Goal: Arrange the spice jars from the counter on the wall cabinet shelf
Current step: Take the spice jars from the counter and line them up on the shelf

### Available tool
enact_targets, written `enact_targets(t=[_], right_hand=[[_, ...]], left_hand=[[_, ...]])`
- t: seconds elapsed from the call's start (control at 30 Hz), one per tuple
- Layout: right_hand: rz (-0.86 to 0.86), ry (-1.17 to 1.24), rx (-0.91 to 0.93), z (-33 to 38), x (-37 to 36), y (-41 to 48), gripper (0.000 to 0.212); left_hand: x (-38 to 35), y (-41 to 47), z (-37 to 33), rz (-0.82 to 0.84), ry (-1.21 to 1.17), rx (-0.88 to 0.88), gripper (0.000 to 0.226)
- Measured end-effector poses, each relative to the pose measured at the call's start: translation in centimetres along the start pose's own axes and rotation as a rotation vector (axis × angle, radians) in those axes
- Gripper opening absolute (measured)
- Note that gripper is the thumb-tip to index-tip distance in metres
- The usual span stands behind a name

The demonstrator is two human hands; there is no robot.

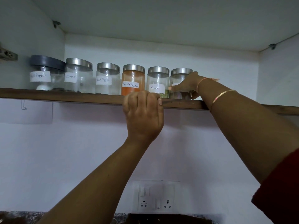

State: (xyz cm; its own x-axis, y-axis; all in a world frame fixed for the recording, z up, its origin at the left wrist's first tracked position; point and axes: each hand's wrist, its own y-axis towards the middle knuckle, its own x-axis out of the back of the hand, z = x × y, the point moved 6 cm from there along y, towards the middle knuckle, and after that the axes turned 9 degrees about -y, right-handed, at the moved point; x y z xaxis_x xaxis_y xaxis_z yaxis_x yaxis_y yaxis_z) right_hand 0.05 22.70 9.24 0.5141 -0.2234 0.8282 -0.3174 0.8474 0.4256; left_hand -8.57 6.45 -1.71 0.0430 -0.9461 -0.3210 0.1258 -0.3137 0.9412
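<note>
The right hand [186, 85] grasps the far-right jar [180, 73]; the left hand [143, 110] curls its fingers [146, 96] over the shelf [64, 95] edge, mid-frame.

Both arms are reaching up. The left hand [144, 113] is curling over the shelf edge [64, 96]. The right hand [187, 84] is holding a jar [181, 72].

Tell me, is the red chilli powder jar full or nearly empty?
Nearly full: the red chilli powder jar is orange almost up to its steel lid.
</note>
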Motion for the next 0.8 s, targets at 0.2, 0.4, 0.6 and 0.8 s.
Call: enact_targets(t=[0.2,0.4,0.6,0.8], right_hand=[[-0.019,-0.106,0.060,-0.2,0.0,-0.8,0.100],[0.097,0.049,0.056,-0.8,-0.2,-2.6,0.074],[0.285,-0.075,0.021,-0.3,-0.4,-6.5,0.049],[0.176,-0.041,0.110,0.7,0.1,-9.6,0.016]], left_hand=[[-0.2,0.1,0.0,-0.042,-0.002,-0.038,0.016],[0.2,0.2,0.0,0.070,0.040,-0.008,0.024],[1.0,0.3,-0.4,0.205,-0.020,-0.003,0.019],[1.8,-0.2,-1.4,0.407,0.009,0.011,0.032]])
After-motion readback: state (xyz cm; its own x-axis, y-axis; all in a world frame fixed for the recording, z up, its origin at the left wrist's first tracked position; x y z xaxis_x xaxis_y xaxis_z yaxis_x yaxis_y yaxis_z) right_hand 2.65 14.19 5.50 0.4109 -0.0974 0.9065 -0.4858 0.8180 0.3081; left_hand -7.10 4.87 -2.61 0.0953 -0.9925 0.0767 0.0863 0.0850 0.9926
